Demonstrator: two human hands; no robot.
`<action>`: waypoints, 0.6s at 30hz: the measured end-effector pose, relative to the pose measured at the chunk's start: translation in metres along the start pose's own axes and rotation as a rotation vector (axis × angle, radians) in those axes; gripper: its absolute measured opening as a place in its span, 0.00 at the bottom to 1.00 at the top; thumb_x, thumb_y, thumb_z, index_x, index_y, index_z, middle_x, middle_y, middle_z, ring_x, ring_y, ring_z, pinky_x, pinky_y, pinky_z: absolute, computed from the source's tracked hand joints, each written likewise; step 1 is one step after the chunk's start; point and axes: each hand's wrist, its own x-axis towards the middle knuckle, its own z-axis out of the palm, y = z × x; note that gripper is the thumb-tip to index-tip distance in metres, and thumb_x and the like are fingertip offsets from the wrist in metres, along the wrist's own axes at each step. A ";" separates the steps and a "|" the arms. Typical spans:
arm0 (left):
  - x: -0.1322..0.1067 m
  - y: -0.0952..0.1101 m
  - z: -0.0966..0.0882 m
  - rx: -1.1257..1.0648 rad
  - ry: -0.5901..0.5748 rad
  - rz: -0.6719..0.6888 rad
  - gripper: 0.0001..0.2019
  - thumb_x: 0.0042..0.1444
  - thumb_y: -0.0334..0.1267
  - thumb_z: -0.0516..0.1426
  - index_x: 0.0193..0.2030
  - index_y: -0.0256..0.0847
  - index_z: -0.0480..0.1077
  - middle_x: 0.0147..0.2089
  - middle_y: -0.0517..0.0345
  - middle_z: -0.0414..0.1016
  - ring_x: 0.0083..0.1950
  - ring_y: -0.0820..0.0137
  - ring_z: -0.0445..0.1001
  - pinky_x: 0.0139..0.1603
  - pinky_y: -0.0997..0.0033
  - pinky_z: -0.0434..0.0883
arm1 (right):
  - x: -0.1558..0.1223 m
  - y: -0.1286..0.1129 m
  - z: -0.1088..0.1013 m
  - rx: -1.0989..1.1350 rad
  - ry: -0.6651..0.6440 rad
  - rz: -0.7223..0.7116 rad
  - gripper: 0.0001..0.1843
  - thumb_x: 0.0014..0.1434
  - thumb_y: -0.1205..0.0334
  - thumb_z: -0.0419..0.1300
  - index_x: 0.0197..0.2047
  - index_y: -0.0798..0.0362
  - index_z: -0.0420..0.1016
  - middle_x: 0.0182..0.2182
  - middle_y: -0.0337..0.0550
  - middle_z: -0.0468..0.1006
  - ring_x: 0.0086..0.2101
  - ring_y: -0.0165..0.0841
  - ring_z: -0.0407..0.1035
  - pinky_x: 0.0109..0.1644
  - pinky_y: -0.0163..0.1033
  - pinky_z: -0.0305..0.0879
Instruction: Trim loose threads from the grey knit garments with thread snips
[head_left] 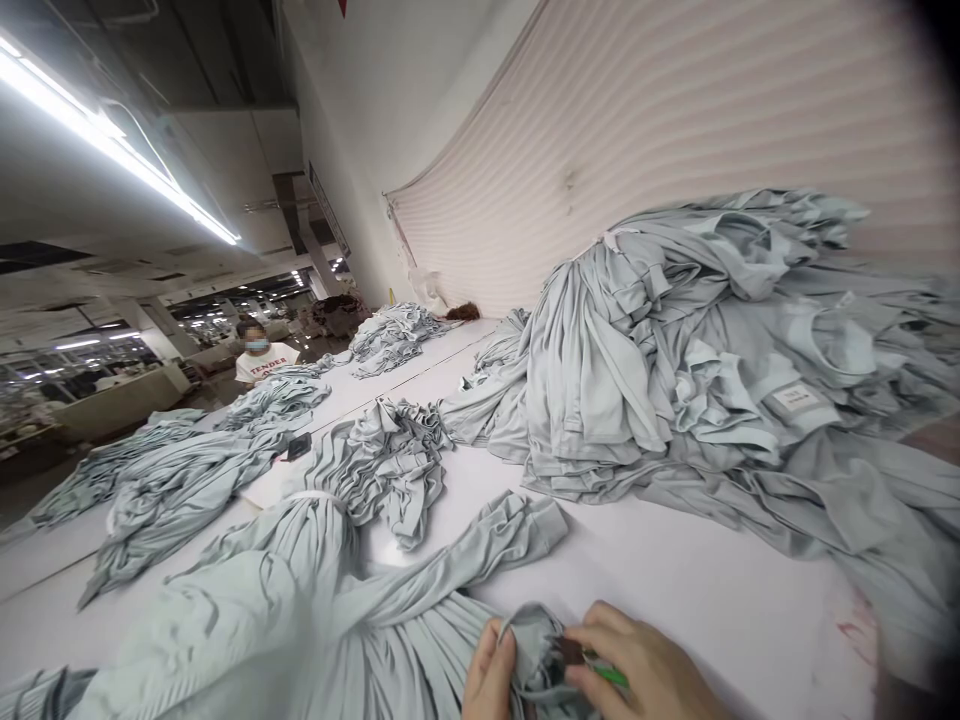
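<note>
At the bottom of the head view, my left hand [489, 675] is closed on the edge of a pale grey-green garment [534, 645], its fabric bunched and looped. Against that fabric is my right hand [649, 665], fingers curled round a small tool [611, 674] with a bright green part. The working end of the tool is hidden, so its exact kind does not show. A dark patch lies between the right fingertips and the cloth. Left of my hands, a tied bundle of the same garments [405, 620] spreads over the white table [705, 580].
A tall heap of matching garments [600, 350] leans along the pink striped wall covering [637, 120] on the right. More bundles [195, 465] lie on the table to the left, near a small black object [298, 446]. Beyond them is a person in a white shirt [266, 362].
</note>
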 end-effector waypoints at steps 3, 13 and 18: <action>-0.002 0.006 0.010 -0.090 -0.065 -0.027 0.25 0.33 0.57 0.70 0.25 0.41 0.66 0.19 0.68 0.65 0.23 0.78 0.61 0.26 0.79 0.58 | 0.002 -0.002 -0.001 -0.015 -0.012 0.003 0.12 0.60 0.59 0.54 0.41 0.44 0.79 0.37 0.40 0.77 0.36 0.35 0.74 0.39 0.34 0.66; -0.004 0.009 0.008 -0.070 0.182 -0.129 0.25 0.27 0.49 0.74 0.33 0.43 0.74 0.32 0.60 0.80 0.35 0.67 0.77 0.30 0.75 0.67 | 0.000 -0.001 -0.006 0.032 -0.007 0.021 0.11 0.57 0.60 0.58 0.41 0.43 0.79 0.37 0.39 0.78 0.36 0.36 0.74 0.39 0.34 0.66; -0.004 0.007 0.003 -0.046 0.156 -0.079 0.19 0.39 0.53 0.70 0.33 0.43 0.75 0.33 0.57 0.81 0.33 0.68 0.78 0.25 0.76 0.65 | 0.003 0.006 -0.006 0.056 0.041 -0.008 0.11 0.60 0.59 0.55 0.41 0.44 0.79 0.37 0.40 0.78 0.36 0.36 0.74 0.39 0.34 0.65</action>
